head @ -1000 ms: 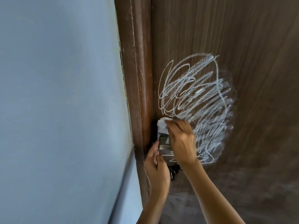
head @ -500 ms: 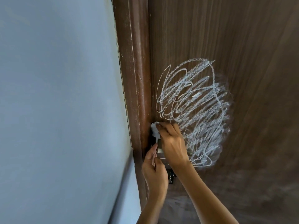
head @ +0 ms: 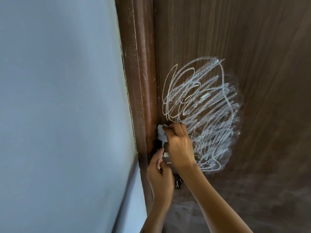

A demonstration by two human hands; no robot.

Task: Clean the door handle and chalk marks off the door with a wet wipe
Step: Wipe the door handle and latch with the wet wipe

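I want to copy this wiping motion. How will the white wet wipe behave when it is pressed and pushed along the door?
The wet wipe looks crumpled in the right hand, so it is probably soft and floppy. It likely weighs very little and moulds around the door handle.

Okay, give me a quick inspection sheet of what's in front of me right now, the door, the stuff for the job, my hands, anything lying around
Surface: brown wood-grain door, dusty haze low down.
Chalk marks: dense white scribble, not yet wiped, smudged along its right edge.
Wet wipe: white, bunched, pressed at the door's edge by the frame, just above the handle.
Door handle: metal, mostly hidden behind the hands; its state cannot be judged.
Clutter: nothing seen.
Right hand: closed on the wet wipe.
Left hand: below it, fingers up at the handle; whether it grips cannot be told.
Cables: nothing seen.
Surroundings: scuffed brown door frame; pale blue wall to its left.
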